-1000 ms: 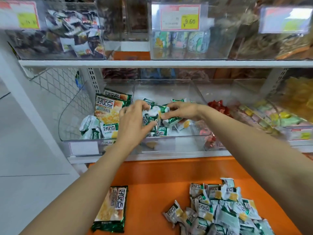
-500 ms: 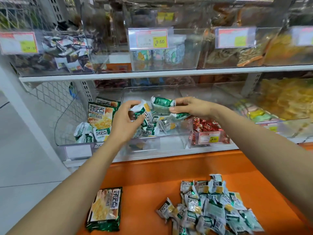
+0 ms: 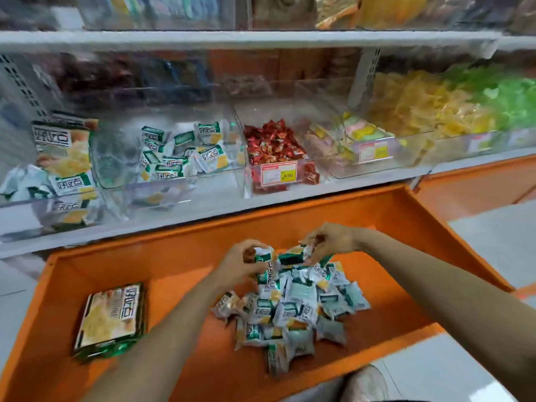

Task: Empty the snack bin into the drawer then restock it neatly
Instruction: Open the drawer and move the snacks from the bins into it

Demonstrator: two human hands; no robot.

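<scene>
Over packet pile (image 3: 298, 303) in orange drawer (image 3: 174, 256): left hand (image 3: 242, 264) curls round green-white packet (image 3: 264, 258), right hand (image 3: 330, 240) pinches second packet (image 3: 294, 256).

Shop shelving: white shelf (image 3: 261, 39) across 12 o'clock, perforated upright (image 3: 368, 71) at 1. Clear bins w/ red sweets (image 3: 272, 143) centre, yellow snacks (image 3: 420, 108) at 2, maybe dried fruit. Pale tiled floor (image 3: 493, 236) at 3 & 9. Even, bright light.

Bare drawer floor (image 3: 174, 271) between the large packet (image 3: 111, 319) and packet pile (image 3: 298, 309) (shelf edge (image 3: 203, 210) seemingly close behind).
</scene>
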